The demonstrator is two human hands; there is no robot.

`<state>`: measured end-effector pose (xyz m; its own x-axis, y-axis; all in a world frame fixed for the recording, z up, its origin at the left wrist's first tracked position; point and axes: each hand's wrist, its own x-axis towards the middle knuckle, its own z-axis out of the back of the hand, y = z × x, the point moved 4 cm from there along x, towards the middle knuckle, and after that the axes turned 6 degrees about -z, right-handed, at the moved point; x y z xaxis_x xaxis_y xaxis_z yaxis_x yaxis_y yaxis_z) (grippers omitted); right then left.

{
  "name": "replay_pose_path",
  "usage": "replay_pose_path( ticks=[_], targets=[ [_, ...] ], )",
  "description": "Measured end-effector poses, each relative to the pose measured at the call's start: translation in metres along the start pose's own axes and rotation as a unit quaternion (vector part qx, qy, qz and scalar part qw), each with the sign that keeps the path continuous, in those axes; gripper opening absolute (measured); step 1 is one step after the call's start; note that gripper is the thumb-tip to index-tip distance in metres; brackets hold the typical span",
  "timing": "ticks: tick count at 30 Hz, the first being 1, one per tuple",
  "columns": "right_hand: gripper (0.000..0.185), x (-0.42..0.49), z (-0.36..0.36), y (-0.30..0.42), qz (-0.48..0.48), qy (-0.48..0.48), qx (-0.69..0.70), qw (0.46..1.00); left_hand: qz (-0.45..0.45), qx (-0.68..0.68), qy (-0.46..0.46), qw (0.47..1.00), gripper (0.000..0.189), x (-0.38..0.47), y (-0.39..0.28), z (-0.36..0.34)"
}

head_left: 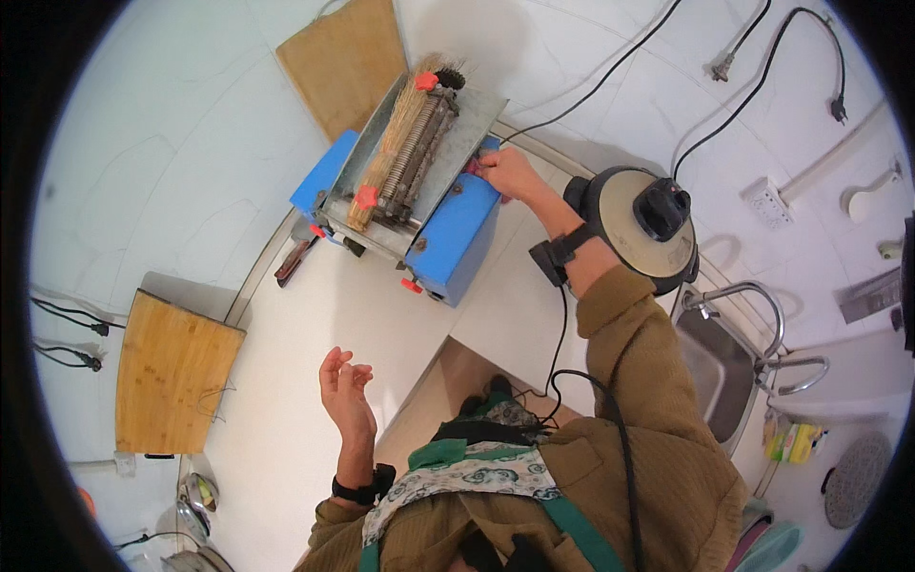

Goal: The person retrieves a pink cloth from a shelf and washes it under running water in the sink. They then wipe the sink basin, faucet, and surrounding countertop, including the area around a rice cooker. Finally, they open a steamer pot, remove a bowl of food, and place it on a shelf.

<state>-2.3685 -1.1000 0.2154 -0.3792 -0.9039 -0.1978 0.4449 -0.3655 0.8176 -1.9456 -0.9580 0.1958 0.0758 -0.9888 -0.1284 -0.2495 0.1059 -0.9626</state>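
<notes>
Near the back corner of the white counter stands a blue noodle machine with ridged metal rollers and red star-shaped knobs. A straw whisk brush lies along the rollers. My right hand is at the machine's back right side, its fingers closed around a small reddish item, mostly hidden, that looks like cloth. Over the counter's front part, my left hand is raised with its fingers loosely curled, holding nothing. A knife with a brown handle lies at the machine's left, its blade partly hidden.
An electric cooker stands close to my right forearm, beside a steel sink with a faucet. One wooden board leans behind the machine, another at the left wall. A black cord hangs over my right arm.
</notes>
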Motion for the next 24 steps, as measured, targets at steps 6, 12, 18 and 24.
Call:
replay_pose_path(
  ticks=[6,12,18,24],
  targets=[
    [0.022,-0.001,0.049,-0.011,-0.058,0.016,0.171,0.983,-0.019,0.004,-0.018,1.000,0.032,-0.003,0.001,0.011],
    [0.022,0.019,0.018,0.011,0.139,-0.047,-0.037,0.988,0.010,0.007,-0.035,0.999,0.031,-0.010,0.007,0.021],
    [0.017,-0.036,0.047,0.038,0.041,0.142,-0.048,0.988,-0.011,0.016,-0.039,0.999,0.031,-0.003,0.012,0.026],
    [0.019,-0.109,0.033,0.118,0.052,0.176,0.198,0.963,-0.024,-0.018,0.058,0.998,0.031,0.044,-0.014,-0.001]
  ],
)
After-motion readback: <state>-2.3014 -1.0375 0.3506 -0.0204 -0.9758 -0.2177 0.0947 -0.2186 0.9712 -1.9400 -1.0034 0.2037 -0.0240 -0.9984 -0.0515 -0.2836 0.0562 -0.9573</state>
